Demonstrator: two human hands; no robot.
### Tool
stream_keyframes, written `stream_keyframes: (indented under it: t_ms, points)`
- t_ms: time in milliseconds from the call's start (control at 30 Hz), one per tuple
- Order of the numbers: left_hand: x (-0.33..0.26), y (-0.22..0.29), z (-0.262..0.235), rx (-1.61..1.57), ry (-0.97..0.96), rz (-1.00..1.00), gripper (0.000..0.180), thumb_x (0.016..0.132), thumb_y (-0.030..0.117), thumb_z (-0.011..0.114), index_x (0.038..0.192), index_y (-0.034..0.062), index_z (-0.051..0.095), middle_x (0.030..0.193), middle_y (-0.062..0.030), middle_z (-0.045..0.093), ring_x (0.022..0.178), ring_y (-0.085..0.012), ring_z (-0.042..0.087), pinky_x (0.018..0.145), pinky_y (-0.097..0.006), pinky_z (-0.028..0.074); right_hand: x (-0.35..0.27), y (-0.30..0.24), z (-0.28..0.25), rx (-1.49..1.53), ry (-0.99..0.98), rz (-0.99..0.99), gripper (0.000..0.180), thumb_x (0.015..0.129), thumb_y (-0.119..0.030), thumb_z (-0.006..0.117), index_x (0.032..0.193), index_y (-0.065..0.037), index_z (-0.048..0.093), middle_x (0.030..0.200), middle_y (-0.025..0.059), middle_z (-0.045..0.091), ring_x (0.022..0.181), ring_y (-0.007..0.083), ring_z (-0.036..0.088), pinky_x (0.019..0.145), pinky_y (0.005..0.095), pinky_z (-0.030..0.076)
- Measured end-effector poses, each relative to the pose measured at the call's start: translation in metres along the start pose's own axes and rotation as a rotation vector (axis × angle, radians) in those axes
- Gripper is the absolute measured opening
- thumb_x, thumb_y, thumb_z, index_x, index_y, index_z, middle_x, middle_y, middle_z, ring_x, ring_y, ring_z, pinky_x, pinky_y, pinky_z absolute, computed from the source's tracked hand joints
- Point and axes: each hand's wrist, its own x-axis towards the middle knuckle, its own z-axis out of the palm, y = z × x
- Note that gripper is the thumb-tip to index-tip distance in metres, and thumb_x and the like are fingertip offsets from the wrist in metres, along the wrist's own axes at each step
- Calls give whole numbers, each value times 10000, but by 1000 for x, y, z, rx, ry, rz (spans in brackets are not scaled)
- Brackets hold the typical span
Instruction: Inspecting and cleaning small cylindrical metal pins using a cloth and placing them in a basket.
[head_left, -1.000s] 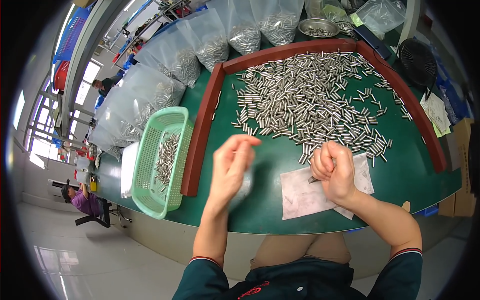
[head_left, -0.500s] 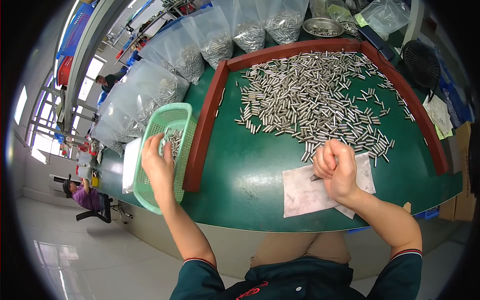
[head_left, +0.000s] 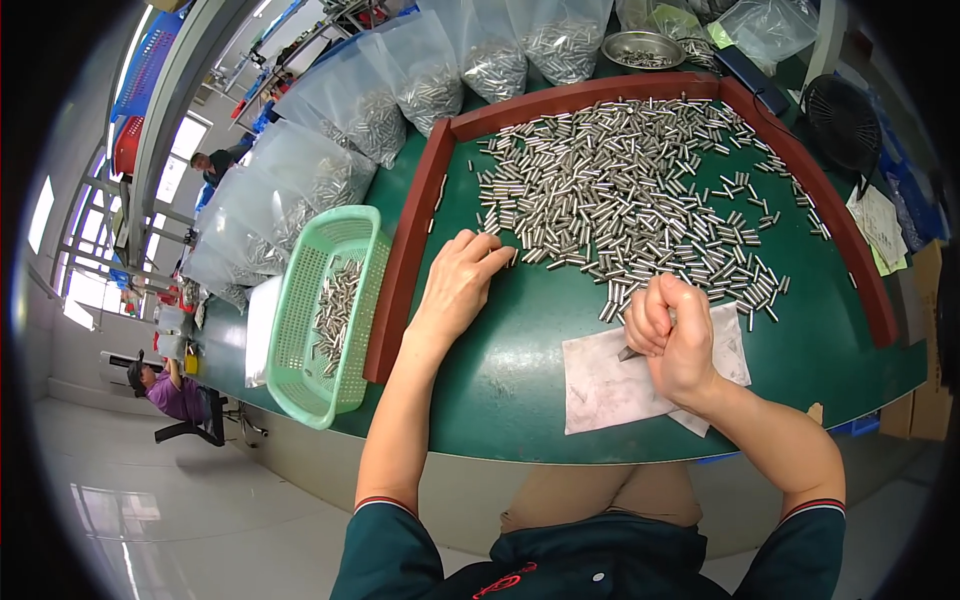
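Observation:
Back up and fingers curled, my left hand (head_left: 462, 282) is at the near left edge of a big heap of short shiny metal pins (head_left: 590, 190). One pin shows at its thumb tip; what lies under the fingers is hidden. My right hand (head_left: 678, 340) is closed in a fist above a stained pale cloth (head_left: 605, 395). A dark grey tip (head_left: 628, 354) pokes out of the fist on its left side; the rest of that thing is covered. To the left stands a green plastic basket (head_left: 290, 345) with loose metal pins (head_left: 338, 305) inside.
A red-brown raised border (head_left: 405, 290) frames the heap on the green tabletop (head_left: 480, 400). Clear bags of pins (head_left: 430, 90) line the back and left. A metal bowl (head_left: 645, 40), a black fan (head_left: 842, 125) and papers (head_left: 880, 230) lie beyond. Two people are farther off at left.
My left hand has moved from over the green basket, rightward across the border, to the edge of the pin heap. My right fist has stayed in place above the cloth.

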Motion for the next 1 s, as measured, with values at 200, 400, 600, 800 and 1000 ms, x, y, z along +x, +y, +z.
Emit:
stream_keyframes:
  t_ms: [200,400,600,800,1000]
  points:
    - [-5,21,-8,-75,-49,-6,128,658,18,636,775,17,585,720,-72,522,676,-241,483,610,-330,414,2,0,-5,6,-10,-5,372,865,-209,338,519,-84,286,445,5,294,399,75,218,383,229,199]
    - [7,60,-9,-185,-32,-29,127,644,3,619,759,9,568,746,-83,515,693,-245,506,618,-334,432,3,-1,-3,16,-4,9,370,867,-211,337,523,-86,284,445,1,290,397,74,217,380,226,201]
    - [8,60,2,-192,-78,-25,142,644,4,615,775,1,561,765,-86,516,695,-250,525,612,-339,444,3,-1,-5,19,4,12,371,871,-214,334,526,-85,288,445,2,293,396,71,214,379,223,197]
    - [6,67,11,-40,-45,-40,156,641,-6,610,780,2,539,740,-90,492,679,-258,509,604,-341,445,2,-2,-2,42,17,18,374,871,-214,337,522,-85,291,442,2,293,393,68,214,375,221,194]
    - [5,76,13,-454,58,-207,126,695,-12,602,782,-5,511,734,-84,528,647,-210,529,579,-295,439,4,1,-6,44,5,30,375,870,-219,339,524,-85,289,449,2,299,396,68,219,378,219,201]
